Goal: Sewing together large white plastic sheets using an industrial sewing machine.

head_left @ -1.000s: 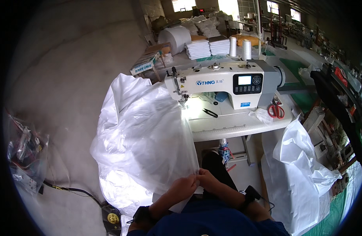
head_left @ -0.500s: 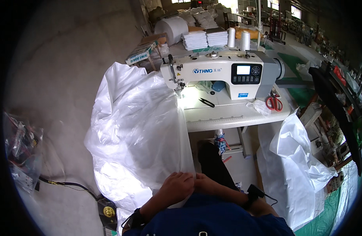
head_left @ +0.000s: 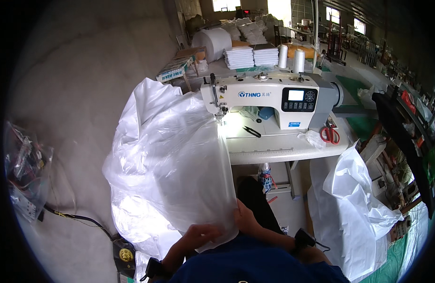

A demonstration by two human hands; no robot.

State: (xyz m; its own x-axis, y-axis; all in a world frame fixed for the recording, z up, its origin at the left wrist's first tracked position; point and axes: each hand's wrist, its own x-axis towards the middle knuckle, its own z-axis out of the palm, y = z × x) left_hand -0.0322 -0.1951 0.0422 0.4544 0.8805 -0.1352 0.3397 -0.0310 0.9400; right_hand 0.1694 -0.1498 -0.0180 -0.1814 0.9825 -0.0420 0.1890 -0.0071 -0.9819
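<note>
A large sheet of white, translucent plastic film (head_left: 179,170) hangs in folds from the sewing machine (head_left: 269,94) down to my lap. Its top right corner lies beneath the lit needle area, and its right edge runs down towards me. At that edge, my right hand (head_left: 244,218) is closed on the plastic film. My left hand (head_left: 202,235) rests on the lower part, fingers stretched out across it; the film's lower edge curves just beyond them. Black thread snips (head_left: 252,131) lie on the machine bed, right of the needle.
Red-handled scissors (head_left: 329,135) lie at the table's (head_left: 283,153) right end. Another white sheet (head_left: 349,207) hangs at the right. Behind the machine stand thread cones (head_left: 298,61), stacked white bundles (head_left: 239,57) and a big white roll (head_left: 212,43). A bag of odds and ends (head_left: 26,172) is at far left.
My hands, close together before, have moved apart: the left shifted down and left, the right slightly up along the film's edge. The view has tilted up a little.
</note>
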